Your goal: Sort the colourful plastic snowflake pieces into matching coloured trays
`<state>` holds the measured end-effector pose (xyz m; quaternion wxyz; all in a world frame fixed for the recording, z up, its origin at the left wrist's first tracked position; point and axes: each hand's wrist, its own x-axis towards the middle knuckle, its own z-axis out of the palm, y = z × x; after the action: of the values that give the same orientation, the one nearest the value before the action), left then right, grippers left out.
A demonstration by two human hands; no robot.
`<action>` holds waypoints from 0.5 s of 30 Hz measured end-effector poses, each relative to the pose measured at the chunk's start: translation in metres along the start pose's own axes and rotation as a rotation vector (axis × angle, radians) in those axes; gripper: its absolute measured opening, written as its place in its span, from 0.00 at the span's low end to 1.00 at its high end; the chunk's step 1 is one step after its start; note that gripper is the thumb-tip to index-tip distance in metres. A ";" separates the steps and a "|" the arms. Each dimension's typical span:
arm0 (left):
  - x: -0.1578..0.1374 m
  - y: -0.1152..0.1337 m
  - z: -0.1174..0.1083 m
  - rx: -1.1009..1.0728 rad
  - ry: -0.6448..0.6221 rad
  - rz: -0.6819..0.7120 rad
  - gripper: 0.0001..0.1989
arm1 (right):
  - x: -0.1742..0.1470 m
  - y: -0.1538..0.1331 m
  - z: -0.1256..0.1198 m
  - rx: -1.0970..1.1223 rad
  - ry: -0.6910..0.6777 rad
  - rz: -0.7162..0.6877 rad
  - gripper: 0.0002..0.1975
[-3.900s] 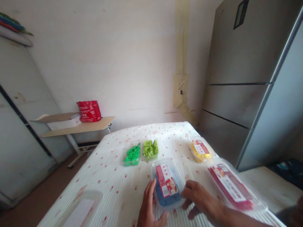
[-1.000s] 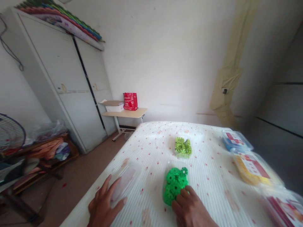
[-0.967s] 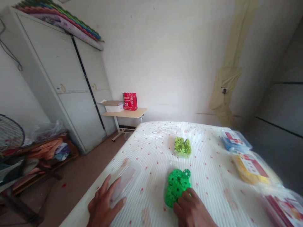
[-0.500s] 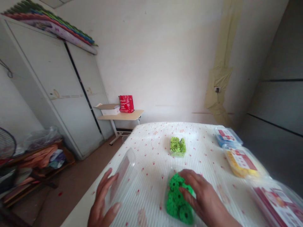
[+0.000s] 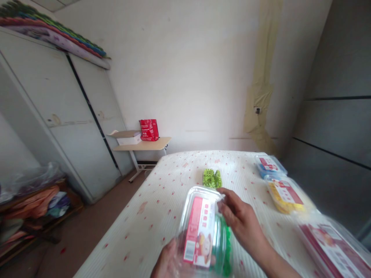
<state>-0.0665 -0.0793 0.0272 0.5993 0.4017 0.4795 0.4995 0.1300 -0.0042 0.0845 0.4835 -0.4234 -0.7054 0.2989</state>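
One clear lid [image 5: 199, 227] is being held by the left hand [image 5: 166, 256] and the right hand [image 5: 239, 214] together, its pink-and-white label facing up between them. The right hand is pinching the lid's far right corner with thumb and fingers. The left hand is gripping the near left part, some of its fingers showing through the plastic; that side is blurring, so its exact hold is hard to make out. Beneath the lid, just left of the right forearm, a tub of green pieces [image 5: 227, 247] is sitting on the surface [image 5: 136, 231]; whether lid and tub are touching cannot be told. Straight beyond the hands, a tub of light-green pieces [image 5: 211, 178] is standing behind the lid's far edge. To the right of the right hand, three labelled tubs are forming a row: a dark pink tub [image 5: 333, 245] nearest, a yellow tub [image 5: 288, 193] farther off, a blue tub [image 5: 269, 166] farthest. Well beyond the left hand, a red bag [image 5: 149, 130] is standing beside a box [image 5: 127, 139].
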 end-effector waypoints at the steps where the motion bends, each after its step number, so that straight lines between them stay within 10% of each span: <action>1: 0.005 0.002 0.001 0.021 0.048 0.043 0.36 | 0.000 0.005 -0.002 -0.024 -0.004 0.026 0.17; 15: 0.036 0.001 0.020 1.183 0.252 0.150 0.18 | 0.001 0.066 -0.003 -0.551 -0.097 0.195 0.16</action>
<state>-0.0456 -0.0442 0.0261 0.1762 0.6370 0.7134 0.2330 0.1534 0.0271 0.0311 0.2850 -0.5895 -0.7385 0.1609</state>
